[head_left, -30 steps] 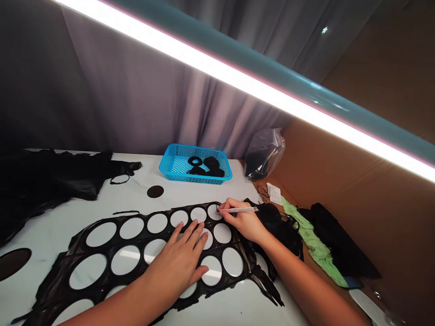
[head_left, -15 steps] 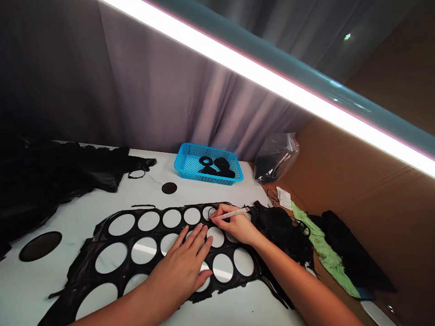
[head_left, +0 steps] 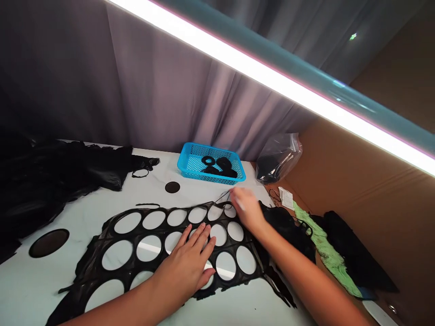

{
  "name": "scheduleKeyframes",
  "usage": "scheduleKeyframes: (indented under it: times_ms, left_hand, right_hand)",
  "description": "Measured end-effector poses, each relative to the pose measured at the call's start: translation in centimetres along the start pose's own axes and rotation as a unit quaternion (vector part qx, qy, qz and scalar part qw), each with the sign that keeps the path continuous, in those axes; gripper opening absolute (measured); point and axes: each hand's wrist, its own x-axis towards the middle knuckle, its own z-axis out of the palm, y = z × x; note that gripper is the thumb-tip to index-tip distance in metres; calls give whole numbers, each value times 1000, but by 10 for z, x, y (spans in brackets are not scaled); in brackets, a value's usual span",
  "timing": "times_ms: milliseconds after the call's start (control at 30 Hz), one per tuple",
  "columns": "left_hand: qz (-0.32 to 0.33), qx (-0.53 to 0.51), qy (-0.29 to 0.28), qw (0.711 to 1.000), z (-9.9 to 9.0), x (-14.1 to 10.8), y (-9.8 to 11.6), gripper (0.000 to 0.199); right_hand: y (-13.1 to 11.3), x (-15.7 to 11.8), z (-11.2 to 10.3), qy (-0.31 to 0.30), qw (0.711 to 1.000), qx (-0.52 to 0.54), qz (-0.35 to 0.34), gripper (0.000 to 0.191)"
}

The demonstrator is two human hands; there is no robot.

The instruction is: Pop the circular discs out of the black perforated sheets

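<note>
Holes run right across the black sheet (head_left: 134, 236); left hand (head_left: 188, 265) lies flat, fingers apart; blurred right hand (head_left: 250, 212) pinches 1 thin strand (head_left: 223, 196); black pieces (head_left: 224, 163) already fill part of the basket (head_left: 190, 174).

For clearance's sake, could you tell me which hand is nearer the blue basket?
The right hand, just in front of the basket; the left hand lies farther, on the black sheet.

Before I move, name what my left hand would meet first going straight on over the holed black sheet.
Probably the thin black strand by your right hand, then the blue plastic basket; the strand's height is unclear.
</note>
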Motion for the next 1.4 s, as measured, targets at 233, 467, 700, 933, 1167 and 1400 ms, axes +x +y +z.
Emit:
scheduleKeyframes:
  times_ms: [233,467,700,933,1167,1400]
  left_hand:
    - [8,-49,-30,998,-13,-5,-6,47]
    - [21,-80,-39,996,-14,-13,-14,48]
    - [29,-90,-31,995,-12,-18,-18,52]
    - [30,-96,-47,994,-13,-17,-17,54]
    - [25,-109,-35,993,-12,-17,-17,49]
    - [31,-97,-45,994,-10,-18,-19,48]
  right_hand:
    - [1,-6,-36,-3,986,134,101,21]
    - [-61,-74,-20,-164,934,284,140,19]
    - [-62,-85,-14,-167,926,309,141,18]
    - [-60,-87,-9,-145,949,261,102,17]
    - [-65,-99,1,-135,979,151,1,12]
    - [-14,-53,-16,8,998,45,34,16]
